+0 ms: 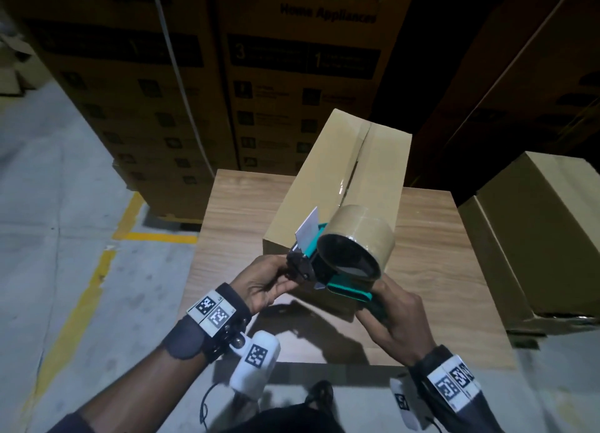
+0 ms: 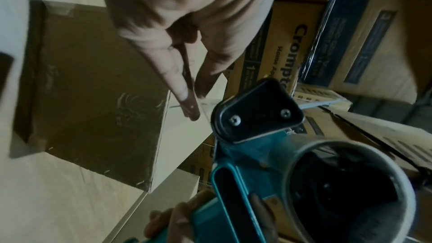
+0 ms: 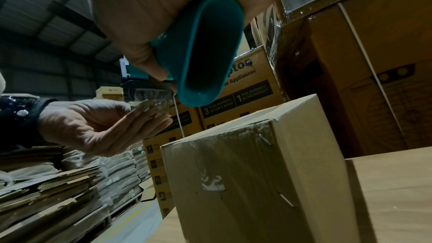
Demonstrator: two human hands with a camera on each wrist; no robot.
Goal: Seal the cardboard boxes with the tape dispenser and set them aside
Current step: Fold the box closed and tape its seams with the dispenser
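Box (image 1: 337, 185) on desk (image 1: 233, 218), seam taped. Right hand (image 1: 394, 322) grips dispenser (image 1: 337, 263) handle; left hand (image 1: 263, 281) fingers (image 3: 149, 115) pinch tape end (image 3: 151, 104), likely freeing it for next strip.

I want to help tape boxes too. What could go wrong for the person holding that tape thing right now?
The left hand is pinching the loose tape right at the tape dispenser front, where the cutting edge probably sits, so fingers could get nicked. The sticky end might also fold onto itself or the fingers. And the cardboard box seam looks open at the far end, so tape laid crooked could miss it.
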